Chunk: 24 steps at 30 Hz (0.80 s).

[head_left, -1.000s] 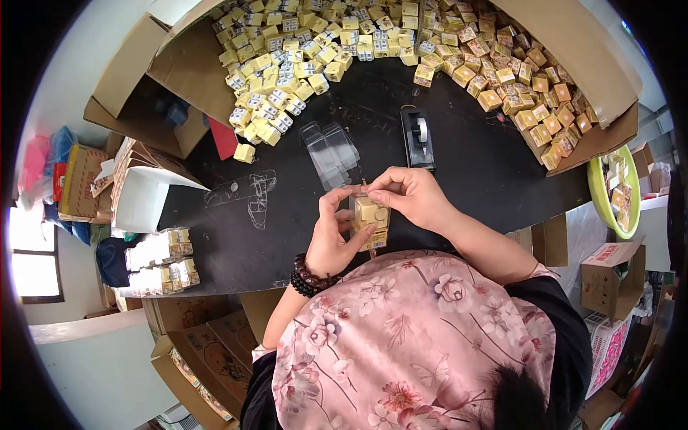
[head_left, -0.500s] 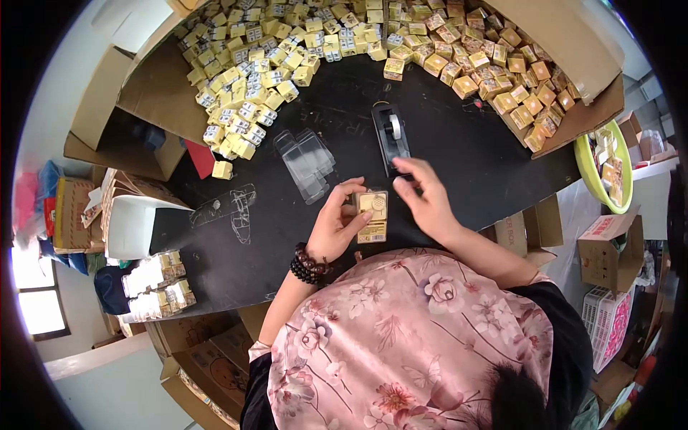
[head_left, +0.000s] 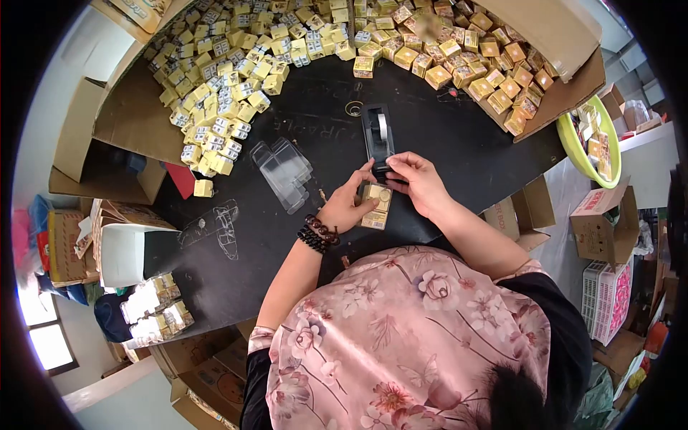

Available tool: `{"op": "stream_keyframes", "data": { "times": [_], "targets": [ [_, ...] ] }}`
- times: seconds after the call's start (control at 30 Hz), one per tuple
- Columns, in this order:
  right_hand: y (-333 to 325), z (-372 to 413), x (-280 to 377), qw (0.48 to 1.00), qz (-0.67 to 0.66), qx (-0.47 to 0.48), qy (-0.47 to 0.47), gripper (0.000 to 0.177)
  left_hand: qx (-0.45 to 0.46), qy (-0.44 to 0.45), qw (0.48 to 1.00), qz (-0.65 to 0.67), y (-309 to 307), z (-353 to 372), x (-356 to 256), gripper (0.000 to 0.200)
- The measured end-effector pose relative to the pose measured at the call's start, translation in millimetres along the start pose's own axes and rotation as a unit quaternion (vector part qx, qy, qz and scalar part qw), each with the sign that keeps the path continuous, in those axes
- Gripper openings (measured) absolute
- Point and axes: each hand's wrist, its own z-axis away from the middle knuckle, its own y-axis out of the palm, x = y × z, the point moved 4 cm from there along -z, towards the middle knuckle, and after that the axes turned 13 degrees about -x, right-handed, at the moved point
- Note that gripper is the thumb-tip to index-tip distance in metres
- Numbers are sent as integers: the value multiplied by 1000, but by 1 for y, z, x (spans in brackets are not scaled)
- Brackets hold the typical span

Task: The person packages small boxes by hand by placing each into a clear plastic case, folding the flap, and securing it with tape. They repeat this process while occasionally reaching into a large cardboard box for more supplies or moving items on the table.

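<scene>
A small yellow printed box in clear plastic (head_left: 375, 215) is gripped in my left hand (head_left: 345, 207), thumb across its face. My right hand (head_left: 424, 189) is pinched at the near end of a black tape dispenser (head_left: 371, 136), just above the box's upper edge. What sits between those fingertips is too small to make out. The dispenser carries a roll of tape (head_left: 383, 127). Empty clear plastic packs (head_left: 282, 174) lie to the left of the dispenser.
Piles of yellow-and-white little boxes (head_left: 222, 107) and orange-yellow little boxes (head_left: 494, 79) spread across the back of the black table (head_left: 301, 115). Stacked packs (head_left: 156, 308) stand at the left edge. A green basket (head_left: 609, 161) is off to the right.
My right hand has closed into a pinch at the dispenser's near end. My left hand has brought the box up close to it. The whole view has shifted slightly.
</scene>
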Motion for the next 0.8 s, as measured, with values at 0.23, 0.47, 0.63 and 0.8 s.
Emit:
{"op": "stream_keyframes", "data": {
  "times": [0.23,0.47,0.63,0.8],
  "targets": [
    [-20,-7,-22,990,77,-4,-114,12,19,-57,998,-30,-3,1,-15,37],
    [-39,-24,-38,979,122,-23,-163,12,-27,-47,998,-9,0,13,-9,37],
    [-15,38,-4,997,14,72,-31,12,-146,157,948,-235,-4,35,-53,39],
    [-7,52,-1,990,62,66,106,13,-157,237,911,-298,1,43,-75,37]
  ]
}}
